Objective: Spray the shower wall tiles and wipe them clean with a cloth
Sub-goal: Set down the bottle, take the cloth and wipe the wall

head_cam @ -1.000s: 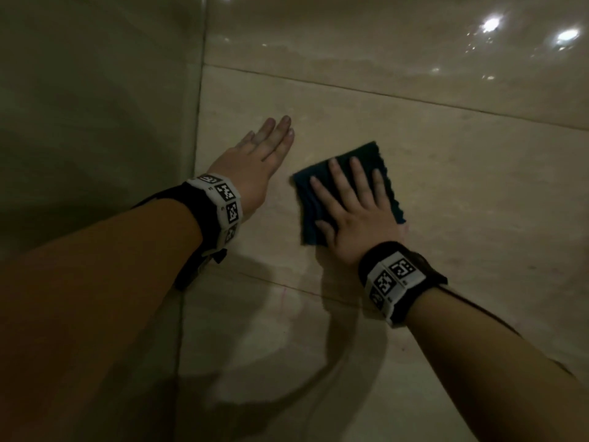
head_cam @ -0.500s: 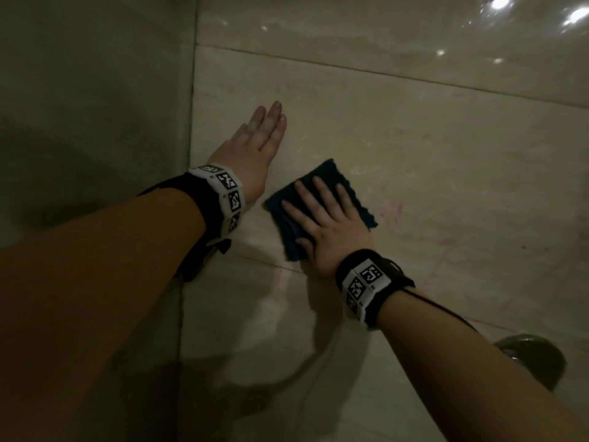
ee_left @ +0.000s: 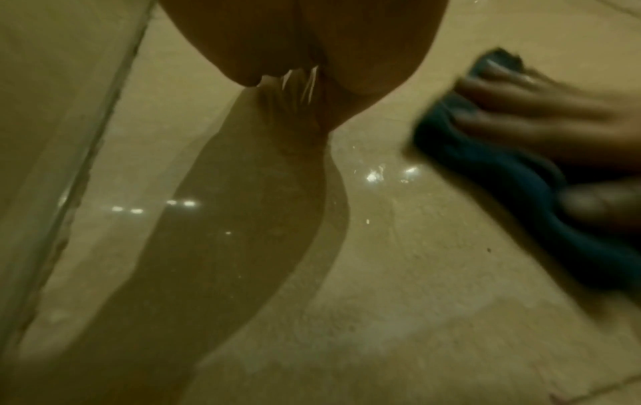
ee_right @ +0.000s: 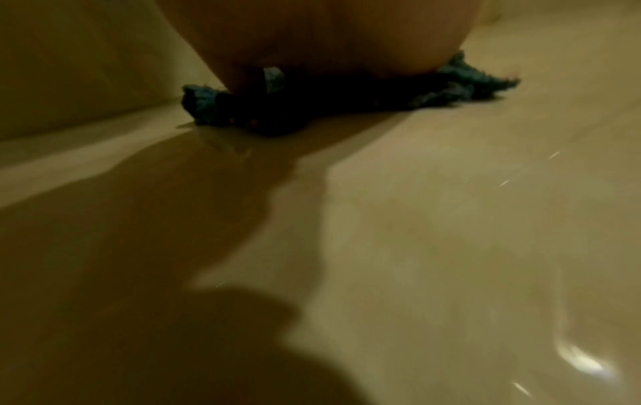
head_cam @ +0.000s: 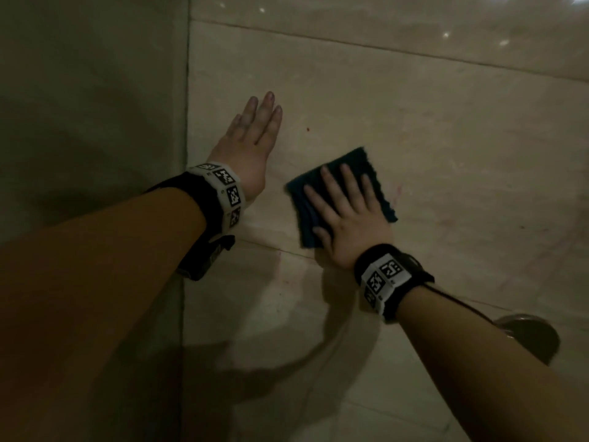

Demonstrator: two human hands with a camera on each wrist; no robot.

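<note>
A folded dark teal cloth (head_cam: 366, 164) lies flat against the beige shower wall tile (head_cam: 462, 129). My right hand (head_cam: 347, 215) presses on it with straight, spread fingers. The left wrist view shows the cloth (ee_left: 503, 191) under that hand (ee_left: 541, 120), blurred. In the right wrist view my palm (ee_right: 319, 35) covers the cloth (ee_right: 461, 82). My left hand (head_cam: 251, 145) rests flat on the same tile, left of the cloth, fingers straight and together. Its palm (ee_left: 301, 41) fills the top of the left wrist view. No spray bottle is in view.
A wall corner (head_cam: 186, 154) runs vertically just left of my left hand, with a darker side wall (head_cam: 89, 106) beyond. Grout lines (head_cam: 414, 52) cross the tiles. A round metal fitting (head_cam: 535, 339) sits at lower right by my right forearm. Faint pink marks (head_cam: 398, 191) show near the cloth.
My right hand slid the cloth down and left along the tile, then back a little to the right. My left hand stayed flat on the wall.
</note>
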